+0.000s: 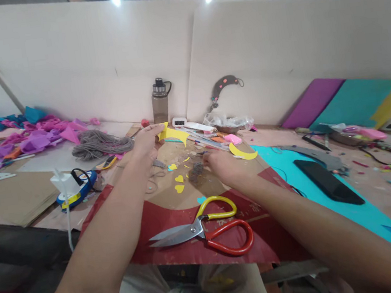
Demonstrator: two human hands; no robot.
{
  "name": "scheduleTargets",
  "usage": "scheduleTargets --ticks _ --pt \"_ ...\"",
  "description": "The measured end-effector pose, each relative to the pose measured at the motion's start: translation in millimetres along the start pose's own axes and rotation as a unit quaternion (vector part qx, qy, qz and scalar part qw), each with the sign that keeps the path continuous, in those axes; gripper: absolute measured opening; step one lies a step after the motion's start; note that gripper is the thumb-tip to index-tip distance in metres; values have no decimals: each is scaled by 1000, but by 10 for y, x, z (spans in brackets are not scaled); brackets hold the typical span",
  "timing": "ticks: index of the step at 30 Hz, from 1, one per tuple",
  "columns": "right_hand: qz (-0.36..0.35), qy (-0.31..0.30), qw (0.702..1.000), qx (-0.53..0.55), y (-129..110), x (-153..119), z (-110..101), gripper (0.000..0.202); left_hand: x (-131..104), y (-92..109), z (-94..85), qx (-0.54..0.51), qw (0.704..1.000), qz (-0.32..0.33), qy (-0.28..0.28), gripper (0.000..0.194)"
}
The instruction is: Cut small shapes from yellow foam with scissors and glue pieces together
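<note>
My left hand (146,141) pinches a yellow cut-out piece (176,135), thin like paper or foam sheet, above the far part of the work board. My right hand (218,165) is curled low over the board beside a small grey clump (196,171); what its fingers hold, if anything, is hidden. A yellow crescent (244,152) lies just right of that hand. Between my hands are small yellow hearts (180,188) and a light-blue one (201,200). Scissors (201,227) with one yellow and one red handle lie near the front edge, blades pointing left.
A water bottle (160,102) stands against the wall. Grey yarn (99,143) and a power strip (78,188) are on the left. A black phone (328,182) rests on a turquoise sheet (348,215) at right. A dark crescent ornament (221,85) hangs on the wall.
</note>
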State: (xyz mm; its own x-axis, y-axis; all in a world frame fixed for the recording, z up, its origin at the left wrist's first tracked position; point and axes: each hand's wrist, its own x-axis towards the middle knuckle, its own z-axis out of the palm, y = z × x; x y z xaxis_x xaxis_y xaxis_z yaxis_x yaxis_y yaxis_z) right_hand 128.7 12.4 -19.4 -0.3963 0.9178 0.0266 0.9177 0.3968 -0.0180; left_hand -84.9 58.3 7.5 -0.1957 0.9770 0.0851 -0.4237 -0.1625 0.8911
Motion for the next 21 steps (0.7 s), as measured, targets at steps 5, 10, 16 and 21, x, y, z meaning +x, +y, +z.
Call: scheduleTargets --ticks 5,10,16,21 --pt "-51 79 986 138 -141 -296 -252 18 13 13 -11 -8 1000 8 -1 14" --pt "-269 -154 886 344 -374 -648 -353 15 16 13 -14 -3 1000 6 -1 11" --pt "-129 76 963 224 -159 -254 -127 21 18 7 -14 -4 1000 9 1 11" --pt "-142 48 986 72 -7 114 214 29 28 0 -24 -6 1000 9 -8 13"
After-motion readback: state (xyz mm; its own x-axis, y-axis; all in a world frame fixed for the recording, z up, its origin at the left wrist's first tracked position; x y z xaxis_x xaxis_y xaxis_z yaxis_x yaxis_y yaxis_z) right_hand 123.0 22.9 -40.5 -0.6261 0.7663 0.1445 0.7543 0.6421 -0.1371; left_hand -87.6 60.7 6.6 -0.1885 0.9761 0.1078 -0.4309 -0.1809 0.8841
